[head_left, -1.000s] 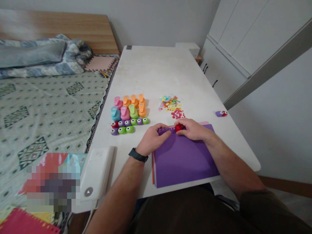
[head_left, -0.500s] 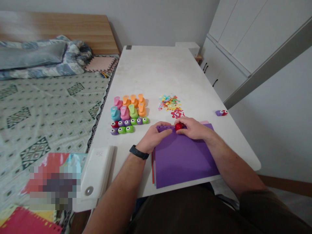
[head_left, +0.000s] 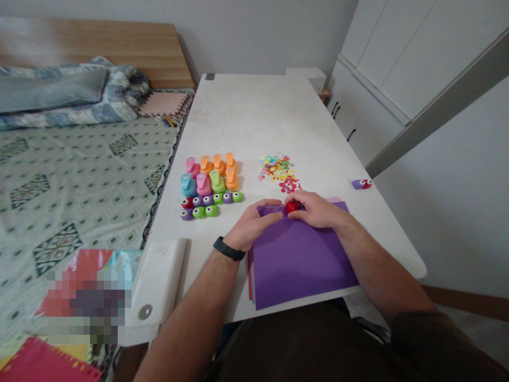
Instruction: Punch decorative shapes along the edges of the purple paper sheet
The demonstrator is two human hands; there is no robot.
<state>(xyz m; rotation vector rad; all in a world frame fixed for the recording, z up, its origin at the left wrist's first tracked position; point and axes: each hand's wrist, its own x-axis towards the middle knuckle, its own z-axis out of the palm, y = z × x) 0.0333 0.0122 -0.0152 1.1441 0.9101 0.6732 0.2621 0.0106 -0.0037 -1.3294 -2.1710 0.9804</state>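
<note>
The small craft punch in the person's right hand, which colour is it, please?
The punch is red, seen best in the head view.

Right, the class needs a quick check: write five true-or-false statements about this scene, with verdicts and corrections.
1. The right hand holds a red punch. True.
2. The top sheet is green. False: it is purple.
3. The left hand touches that sheet. True.
4. The dark wristband is on the right wrist. False: it is on the left wrist.
5. The loose paper bits lie on the table beyond both hands. True.
</note>
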